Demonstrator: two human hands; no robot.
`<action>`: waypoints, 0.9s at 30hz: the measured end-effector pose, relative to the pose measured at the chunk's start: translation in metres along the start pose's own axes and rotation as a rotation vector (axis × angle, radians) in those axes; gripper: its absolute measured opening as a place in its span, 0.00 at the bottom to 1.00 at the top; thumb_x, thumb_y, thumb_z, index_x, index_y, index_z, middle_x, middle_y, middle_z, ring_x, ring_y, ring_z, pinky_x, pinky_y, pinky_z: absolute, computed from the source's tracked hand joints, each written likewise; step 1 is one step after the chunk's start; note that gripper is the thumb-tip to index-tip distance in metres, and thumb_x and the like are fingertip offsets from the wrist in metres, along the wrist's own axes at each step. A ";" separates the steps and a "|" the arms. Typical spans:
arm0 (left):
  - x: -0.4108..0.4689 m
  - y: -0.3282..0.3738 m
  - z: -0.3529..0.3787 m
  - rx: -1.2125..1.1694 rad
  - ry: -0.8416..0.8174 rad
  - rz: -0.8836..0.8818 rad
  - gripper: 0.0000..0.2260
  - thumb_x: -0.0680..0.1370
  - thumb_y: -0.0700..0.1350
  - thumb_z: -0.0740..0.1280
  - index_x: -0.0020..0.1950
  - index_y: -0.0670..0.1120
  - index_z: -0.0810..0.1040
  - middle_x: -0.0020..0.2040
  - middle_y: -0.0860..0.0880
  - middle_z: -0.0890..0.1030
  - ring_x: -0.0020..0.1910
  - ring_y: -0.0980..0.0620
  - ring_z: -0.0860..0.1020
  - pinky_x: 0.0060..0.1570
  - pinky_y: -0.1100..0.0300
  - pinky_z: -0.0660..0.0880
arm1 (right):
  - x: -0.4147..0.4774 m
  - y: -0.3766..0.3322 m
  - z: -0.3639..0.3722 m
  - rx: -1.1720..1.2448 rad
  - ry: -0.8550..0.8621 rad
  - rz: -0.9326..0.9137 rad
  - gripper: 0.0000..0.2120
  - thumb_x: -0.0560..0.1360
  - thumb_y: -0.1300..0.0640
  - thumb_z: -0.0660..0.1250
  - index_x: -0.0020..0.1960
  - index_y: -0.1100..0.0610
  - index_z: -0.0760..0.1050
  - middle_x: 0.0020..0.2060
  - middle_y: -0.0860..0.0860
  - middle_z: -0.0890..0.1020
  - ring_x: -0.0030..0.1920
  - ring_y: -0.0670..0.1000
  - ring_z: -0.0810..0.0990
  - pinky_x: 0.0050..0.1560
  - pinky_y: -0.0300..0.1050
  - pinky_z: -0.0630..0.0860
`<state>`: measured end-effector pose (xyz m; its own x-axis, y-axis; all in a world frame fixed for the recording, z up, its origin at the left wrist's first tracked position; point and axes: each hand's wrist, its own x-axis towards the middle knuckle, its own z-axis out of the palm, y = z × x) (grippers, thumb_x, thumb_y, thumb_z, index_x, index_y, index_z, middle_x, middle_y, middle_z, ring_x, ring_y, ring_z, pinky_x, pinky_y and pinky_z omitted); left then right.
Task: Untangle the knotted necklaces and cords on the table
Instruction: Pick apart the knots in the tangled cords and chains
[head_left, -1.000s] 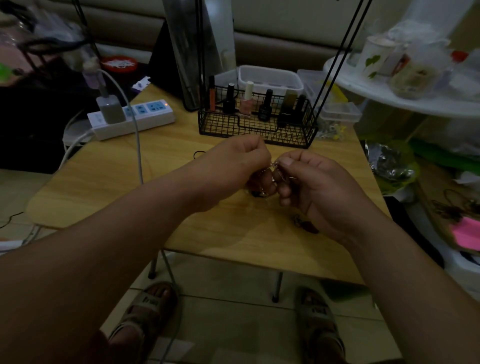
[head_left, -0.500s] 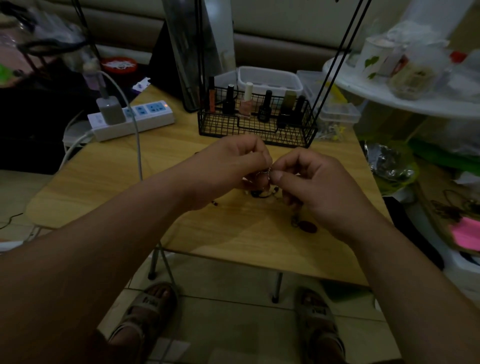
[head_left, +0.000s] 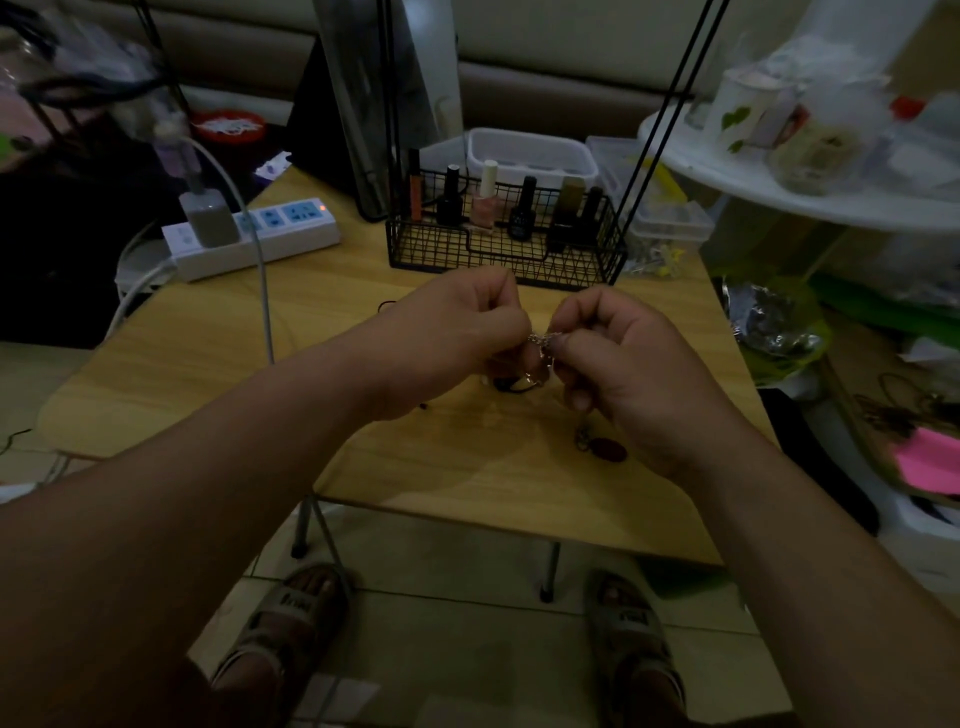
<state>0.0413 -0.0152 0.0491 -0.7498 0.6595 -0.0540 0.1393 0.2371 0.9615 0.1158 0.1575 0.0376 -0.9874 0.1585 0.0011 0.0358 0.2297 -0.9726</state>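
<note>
Pinching the knotted chain from both sides, left hand and right hand hold it above the surface; cord and pendant trail beneath. Mid-untangling, I judge; next, tease one loop loose.

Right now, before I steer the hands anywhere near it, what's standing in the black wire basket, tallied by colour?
black bottles: 3
pink bottle with a white cap: 1
orange tube: 1
olive-capped bottle: 1
Total in the wire basket: 6
</note>
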 end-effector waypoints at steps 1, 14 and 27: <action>0.000 0.000 0.000 0.010 0.008 0.008 0.07 0.82 0.36 0.65 0.45 0.44 0.73 0.39 0.47 0.85 0.44 0.49 0.84 0.61 0.38 0.80 | -0.001 0.000 0.001 -0.026 -0.017 -0.001 0.03 0.80 0.64 0.67 0.53 0.59 0.77 0.33 0.47 0.81 0.32 0.47 0.74 0.31 0.42 0.72; 0.000 -0.004 -0.002 0.012 0.031 -0.007 0.07 0.82 0.38 0.66 0.44 0.45 0.73 0.44 0.41 0.87 0.53 0.39 0.85 0.62 0.37 0.79 | 0.002 0.000 0.010 0.438 -0.022 0.170 0.08 0.85 0.62 0.57 0.54 0.63 0.74 0.38 0.55 0.81 0.36 0.47 0.76 0.34 0.41 0.70; 0.004 -0.008 0.000 -0.096 0.069 -0.055 0.08 0.82 0.37 0.65 0.44 0.44 0.72 0.39 0.46 0.83 0.43 0.49 0.83 0.54 0.48 0.85 | 0.003 0.006 0.016 0.579 0.007 0.230 0.08 0.83 0.67 0.59 0.60 0.61 0.73 0.42 0.56 0.78 0.34 0.46 0.73 0.30 0.37 0.67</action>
<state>0.0370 -0.0147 0.0409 -0.7981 0.5955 -0.0919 0.0365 0.2001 0.9791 0.1103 0.1443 0.0285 -0.9633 0.1488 -0.2234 0.1557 -0.3683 -0.9166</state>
